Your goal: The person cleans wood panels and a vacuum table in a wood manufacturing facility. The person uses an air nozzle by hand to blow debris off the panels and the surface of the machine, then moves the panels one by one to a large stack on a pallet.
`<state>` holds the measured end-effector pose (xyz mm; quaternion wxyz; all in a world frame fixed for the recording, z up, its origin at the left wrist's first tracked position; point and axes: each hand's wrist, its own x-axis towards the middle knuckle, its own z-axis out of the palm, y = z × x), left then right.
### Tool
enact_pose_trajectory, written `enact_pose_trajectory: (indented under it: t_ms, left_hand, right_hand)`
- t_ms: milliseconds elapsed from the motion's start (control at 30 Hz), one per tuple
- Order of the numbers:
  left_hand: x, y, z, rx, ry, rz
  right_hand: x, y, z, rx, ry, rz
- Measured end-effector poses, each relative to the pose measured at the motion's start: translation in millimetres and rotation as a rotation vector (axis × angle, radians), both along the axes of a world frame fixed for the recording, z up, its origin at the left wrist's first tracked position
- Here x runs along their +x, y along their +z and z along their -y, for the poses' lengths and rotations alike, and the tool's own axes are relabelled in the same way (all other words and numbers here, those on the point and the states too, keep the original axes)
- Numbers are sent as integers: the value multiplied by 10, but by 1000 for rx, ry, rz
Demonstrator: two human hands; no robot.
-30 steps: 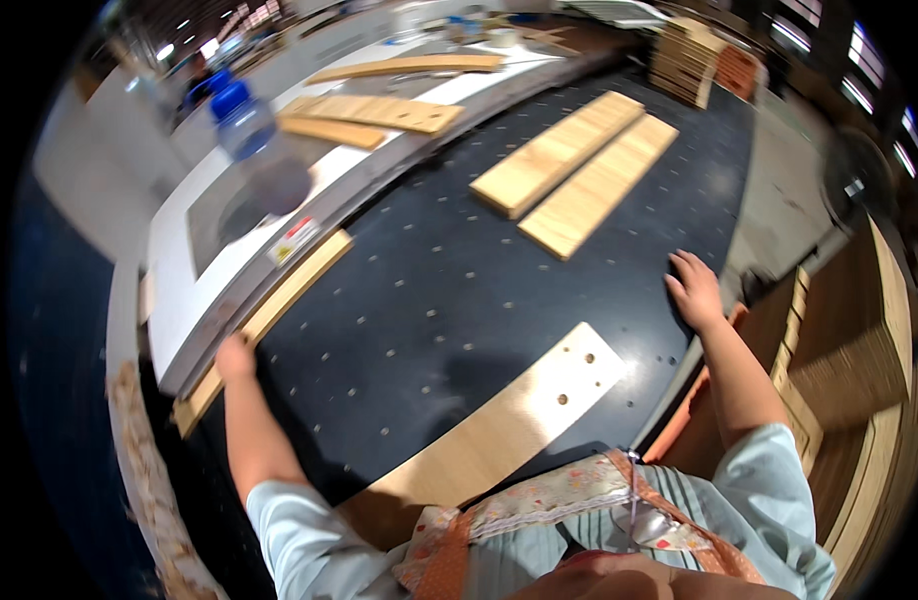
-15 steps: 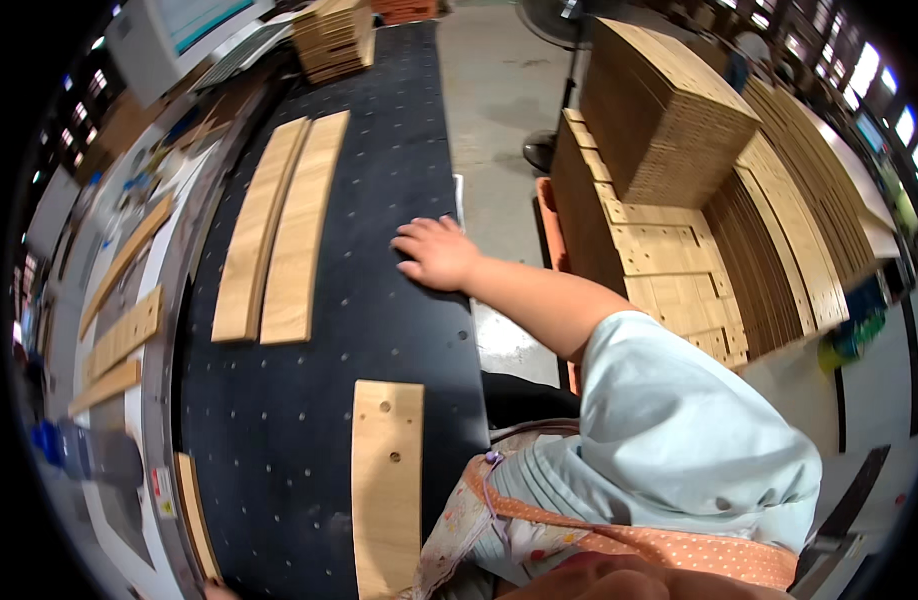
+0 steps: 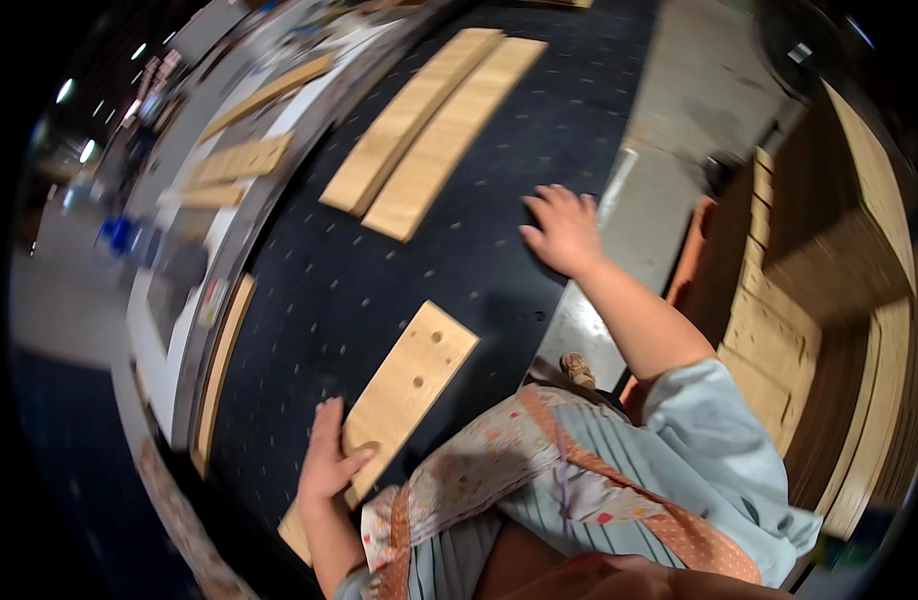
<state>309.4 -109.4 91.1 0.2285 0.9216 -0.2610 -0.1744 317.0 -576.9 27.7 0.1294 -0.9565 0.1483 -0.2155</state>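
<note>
My right hand (image 3: 564, 232) lies palm down with its fingers spread on the black dotted tabletop (image 3: 479, 240), close to the right edge. My left hand (image 3: 328, 458) rests at the left side of a pale wooden board (image 3: 404, 388) with holes near its far end. Its fingers stretch out beside the board and the thumb reaches over the wood. They are not wrapped round it. Farther off, two long plain wooden boards (image 3: 412, 118) (image 3: 457, 140) lie side by side, apart from both hands.
A wooden strip (image 3: 225, 375) runs along the table's left edge. Beyond it, several wood pieces (image 3: 241, 162) and a blue-capped bottle (image 3: 154, 248) sit on another surface. At right stand stacked boards (image 3: 839, 230) and grooved panels (image 3: 774, 340). A fan stand is at the upper right.
The view has turned, so the table now slants to the upper right. My left hand has come into view beside the near board. The right hand still lies on the tabletop.
</note>
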Motion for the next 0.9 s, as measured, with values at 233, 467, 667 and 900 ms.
enact_pose_trajectory:
  t_ms: [233,467,667,900]
  left_hand:
    - [-555,-76,278,218,205,190]
    - [-644,-68,361,75,324,278]
    - [-707,-7,401,174,427,435]
    - [-776,91,657,205,458,525]
  right_hand:
    - [-23,43,-9,11,152,-75]
    - [-56,98,22,11,232,-75]
    - [175,146,-147,147,652,130]
    - [326,921,-2064,-134,1382,79]
